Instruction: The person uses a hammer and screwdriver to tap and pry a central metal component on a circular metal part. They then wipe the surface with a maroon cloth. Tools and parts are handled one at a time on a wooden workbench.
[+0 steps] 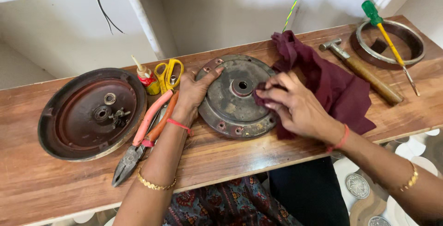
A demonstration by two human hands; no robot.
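On the wooden bench (277, 152), left to right:

- Bowl cover (92, 113): round, dark, rust-red inside, lying hollow side up at the left end, untouched.
- Pliers (140, 143): pink-handled, lying just beside the bowl cover and under the left forearm.
- Bottle (146, 78) and yellow scissors (169, 73): side by side at the rear edge, near the left fingertips.
- Left hand (194, 92): fingers spread and curved over the plate's left rim, pinning it flat.
- Plate (235, 98): round grey metal disc with a centre hub and bolt holes, at mid-bench between both hands. It looks heavy, rigid and possibly greasy; the raised rim offers the surest hold.
- Right hand (293, 106): fingers bunched narrow, pinching a fold of the cloth against the plate beside the hub.
- Cloth (332, 87): maroon, soft and limp, trailing rightward across the bench.
- Hammer (364, 71), ring (392, 46) and green-handled screwdriver (390, 44): at the right end, the screwdriver resting across the ring.
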